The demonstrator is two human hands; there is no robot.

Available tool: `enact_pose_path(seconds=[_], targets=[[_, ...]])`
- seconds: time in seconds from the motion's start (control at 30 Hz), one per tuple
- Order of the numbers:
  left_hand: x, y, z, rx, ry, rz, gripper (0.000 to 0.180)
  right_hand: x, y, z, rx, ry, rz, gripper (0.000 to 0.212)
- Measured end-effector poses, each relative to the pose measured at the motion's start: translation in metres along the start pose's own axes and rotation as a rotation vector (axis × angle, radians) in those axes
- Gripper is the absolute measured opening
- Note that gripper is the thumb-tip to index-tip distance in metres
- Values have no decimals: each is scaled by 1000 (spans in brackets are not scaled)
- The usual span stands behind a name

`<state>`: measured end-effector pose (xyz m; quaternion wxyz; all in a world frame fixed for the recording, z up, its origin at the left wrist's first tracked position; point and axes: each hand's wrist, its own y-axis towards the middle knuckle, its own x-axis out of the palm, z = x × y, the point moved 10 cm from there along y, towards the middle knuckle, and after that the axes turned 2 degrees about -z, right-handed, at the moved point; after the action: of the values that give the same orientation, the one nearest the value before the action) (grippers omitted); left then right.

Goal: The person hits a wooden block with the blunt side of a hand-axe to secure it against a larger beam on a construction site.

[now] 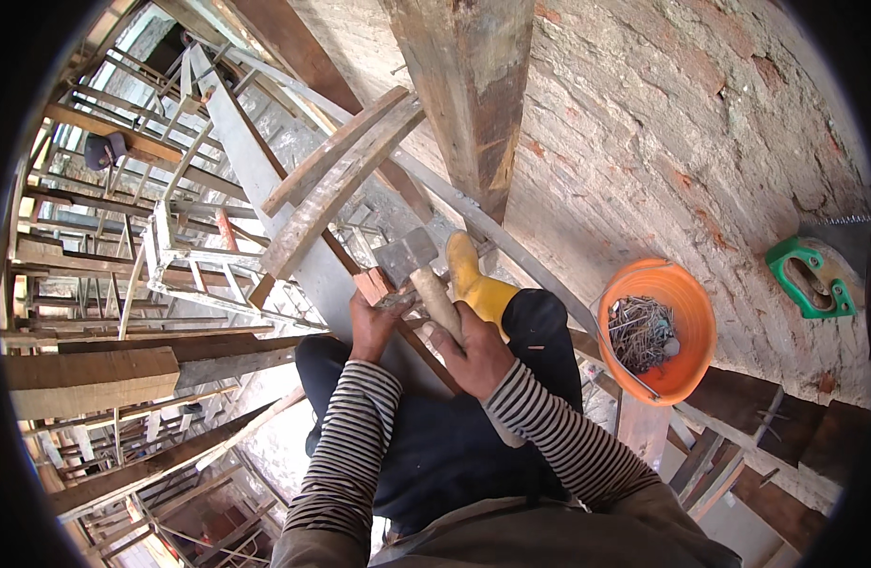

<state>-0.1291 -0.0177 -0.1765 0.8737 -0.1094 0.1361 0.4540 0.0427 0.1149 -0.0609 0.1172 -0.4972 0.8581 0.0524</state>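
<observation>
My right hand (475,352) is closed around the wooden handle of a hammer (437,301). Its blocky grey metal head (405,254) points away from me, and the handle's butt shows below my wrist. Close beside it on the left, my left hand (371,327) is closed on a small reddish wooden block (371,283), whose end sticks up past the fingers. Something thin and greyish lies between the two hands, too small to make out. Both hands are above a long grey plank (308,270) between my legs.
An orange bucket (686,355) full of nails (642,333) hangs or stands at right, by a rough brick wall (644,142). A green-handled saw (803,279) is further right. Two curved wooden pieces (346,180) cross the plank. Wooden scaffolding (104,374) drops away at left. My yellow boot (478,284) is ahead.
</observation>
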Motion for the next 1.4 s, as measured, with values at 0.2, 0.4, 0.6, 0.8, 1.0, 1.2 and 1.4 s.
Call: enact_pose_path(seconds=[0.2,0.4,0.6,0.8,1.0,1.2,1.4], targets=[[2,0,-9,-111,-145,-27,41,-39,3,-67,-225,197,133,37],[12,6,-2,-28,-86,-56,40,4,1,8,0,-85,-35,42],[8,4,-12,-105,-180,-55,44,-12,4,-49,-138,76,37,42],[14,9,-10,-25,-21,-26,52,8,1,0,-59,-120,-77,41],[29,-1,-16,-122,-185,-103,48,6,1,27,224,269,-106,38],[-24,2,62,44,-70,111,61,-50,-16,23,129,258,50,42],[-105,-6,246,499,-371,324,60,-86,-25,10,98,-13,54,63]])
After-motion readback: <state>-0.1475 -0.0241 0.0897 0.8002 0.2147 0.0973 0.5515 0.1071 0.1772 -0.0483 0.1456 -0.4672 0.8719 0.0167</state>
